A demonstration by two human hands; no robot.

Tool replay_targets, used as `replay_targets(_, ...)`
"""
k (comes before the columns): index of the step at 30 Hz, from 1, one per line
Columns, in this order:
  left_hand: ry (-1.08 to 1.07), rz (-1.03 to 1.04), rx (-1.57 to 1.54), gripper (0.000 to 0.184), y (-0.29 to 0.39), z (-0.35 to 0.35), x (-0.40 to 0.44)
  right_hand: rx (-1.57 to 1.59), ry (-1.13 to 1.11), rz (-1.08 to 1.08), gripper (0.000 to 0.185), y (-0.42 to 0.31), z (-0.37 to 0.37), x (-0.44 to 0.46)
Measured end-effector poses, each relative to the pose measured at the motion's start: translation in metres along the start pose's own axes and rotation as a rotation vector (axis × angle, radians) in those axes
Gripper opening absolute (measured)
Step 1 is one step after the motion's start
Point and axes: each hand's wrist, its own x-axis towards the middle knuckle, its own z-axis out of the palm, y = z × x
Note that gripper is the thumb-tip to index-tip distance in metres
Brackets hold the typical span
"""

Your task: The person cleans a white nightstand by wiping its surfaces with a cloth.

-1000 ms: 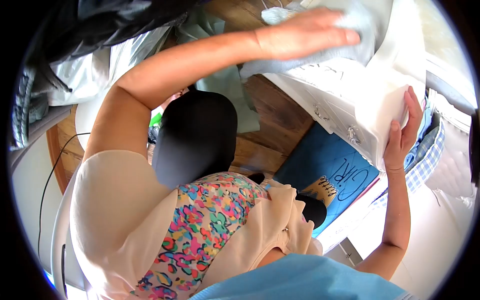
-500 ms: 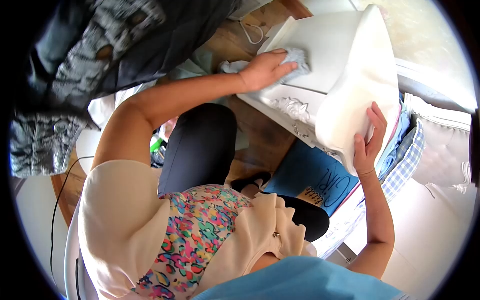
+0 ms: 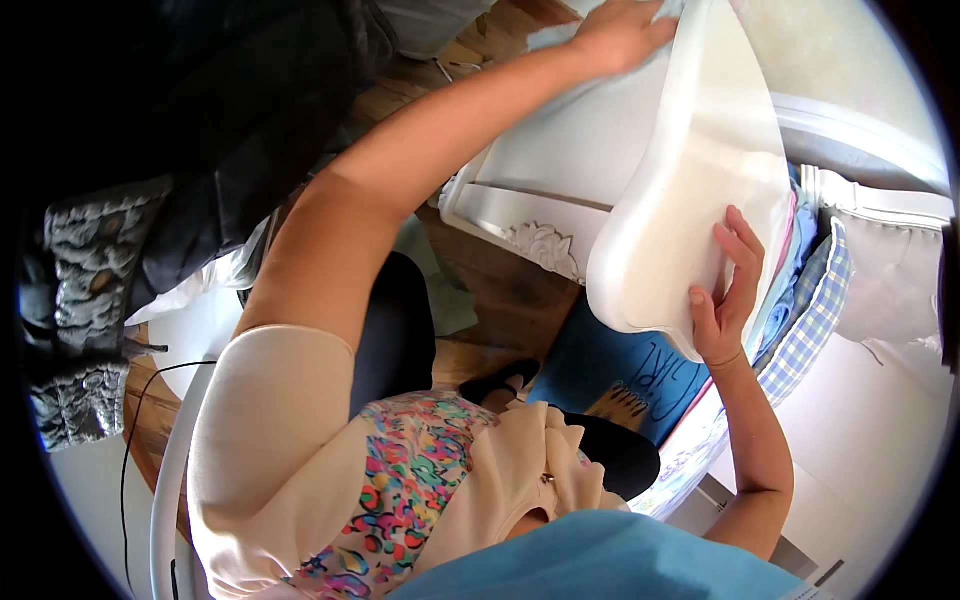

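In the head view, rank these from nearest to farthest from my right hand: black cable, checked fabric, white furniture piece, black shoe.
1. White furniture piece: touching the right hand.
2. Checked fabric: just to its right.
3. Black shoe: to its left, lower in the picture.
4. Black cable: far left.

Pale cloth (image 3: 553, 38) on furniture (image 3: 690, 190) — white, carved

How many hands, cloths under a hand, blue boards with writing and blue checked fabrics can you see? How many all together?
Hands: 2 (left hand, right hand)
Cloth under a hand: 1
Blue board with writing: 1
Blue checked fabric: 1
Total: 5
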Motion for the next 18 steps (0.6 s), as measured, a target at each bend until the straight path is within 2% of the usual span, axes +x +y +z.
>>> replay_targets(4, 0.096, -0.016, -0.041, 0.047, -0.051, 0.023, 0.047, 0.013, -0.001, 0.021, 0.058, 0.000, 0.001, -0.001)
replay_targets(6, 0.112, -0.048, 0.080, 0.049, -0.066, 0.026, 0.048, 0.018, 0.002, 0.028, 0.058, 0.001, 0.000, -0.001)
replay_targets(7, 0.106, -0.053, 0.086, 0.049, -0.063, 0.022, 0.037, 0.010, 0.002, 0.031, 0.059, 0.001, 0.000, -0.001)
replay_targets(9, 0.015, -0.237, 0.158, 0.046, -0.058, 0.009, 0.008, -0.013, 0.004, 0.032, 0.059, -0.001, -0.001, 0.001)
replay_targets(14, -0.060, -0.276, 0.410, 0.049, -0.092, -0.015, -0.073, -0.022, 0.010, 0.028, 0.059, -0.002, -0.001, 0.002)
replay_targets(16, -0.286, -0.517, 0.533, 0.033, -0.093, -0.024, -0.089, -0.027, 0.016, 0.023, 0.059, 0.000, 0.001, 0.000)
replay_targets(17, -0.287, -0.513, 0.538, 0.033, -0.097, -0.022, -0.094, -0.035, 0.011, 0.021, 0.058, 0.000, 0.000, 0.000)
replay_targets(18, -0.166, -0.373, 0.664, 0.029, -0.101, -0.019, -0.099, -0.045, 0.008, 0.020, 0.058, 0.001, 0.000, -0.001)
